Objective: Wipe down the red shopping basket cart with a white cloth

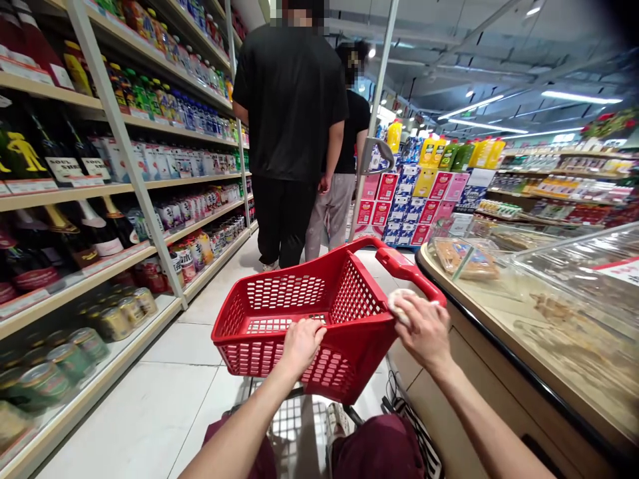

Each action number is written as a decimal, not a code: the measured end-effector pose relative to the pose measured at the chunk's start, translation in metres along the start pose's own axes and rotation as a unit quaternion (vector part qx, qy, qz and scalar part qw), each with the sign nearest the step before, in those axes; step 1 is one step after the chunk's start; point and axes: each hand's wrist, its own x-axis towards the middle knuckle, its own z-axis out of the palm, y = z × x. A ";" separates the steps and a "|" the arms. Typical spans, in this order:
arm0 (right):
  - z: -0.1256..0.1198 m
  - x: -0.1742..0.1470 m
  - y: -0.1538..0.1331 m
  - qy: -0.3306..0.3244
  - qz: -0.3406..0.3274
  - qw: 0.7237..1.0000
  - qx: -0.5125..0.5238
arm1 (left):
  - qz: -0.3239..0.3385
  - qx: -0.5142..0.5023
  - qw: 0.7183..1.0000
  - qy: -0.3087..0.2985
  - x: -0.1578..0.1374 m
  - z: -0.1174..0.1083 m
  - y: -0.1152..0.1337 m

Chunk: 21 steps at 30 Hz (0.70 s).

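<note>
A red plastic shopping cart (pixel 370 356) stands sideways before me, its lattice-walled basket having nothing visible inside. Closed over the basket's near rim is my left hand (pixel 302 344). My right hand (pixel 423 327) has its fingers bent over a white wad of cloth or tissue (pixel 402 303). That wad is pressed against the cart's corner, just below the red push handle (pixel 399 263). The fingertips of my right hand are partly hidden.
Drink shelves (pixel 164 236) line the left side. Two people stand ahead, the nearer in a black shirt (pixel 292 100). On my right is a glass-topped display counter (pixel 509 299); stacked drink cartons (pixel 399 206) rise farther back. A striped black-and-white item (pixel 417 432) lies low beside my knee.
</note>
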 end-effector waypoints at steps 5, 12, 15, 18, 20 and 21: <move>0.003 -0.005 0.011 0.023 0.000 1.000 -0.012 | -0.040 -0.004 0.999 -0.005 -0.019 0.000 0.000; 0.019 -0.005 -0.034 -0.013 -0.073 0.997 0.033 | -0.019 -0.011 1.000 0.008 -0.050 -0.003 -0.011; 0.029 -0.001 -0.044 -0.003 -0.107 0.992 0.067 | -0.040 0.002 0.999 0.020 -0.065 -0.010 -0.027; 0.045 0.012 -0.057 -0.008 -0.133 0.987 0.094 | -0.073 0.019 0.996 0.053 -0.087 -0.023 -0.055; 0.056 0.024 -0.068 -0.014 -0.140 0.986 0.094 | -0.109 0.033 0.990 0.085 -0.107 -0.036 -0.080; 0.061 0.030 -0.075 -0.016 -0.141 0.986 0.092 | -0.131 0.042 0.985 0.101 -0.118 -0.043 -0.094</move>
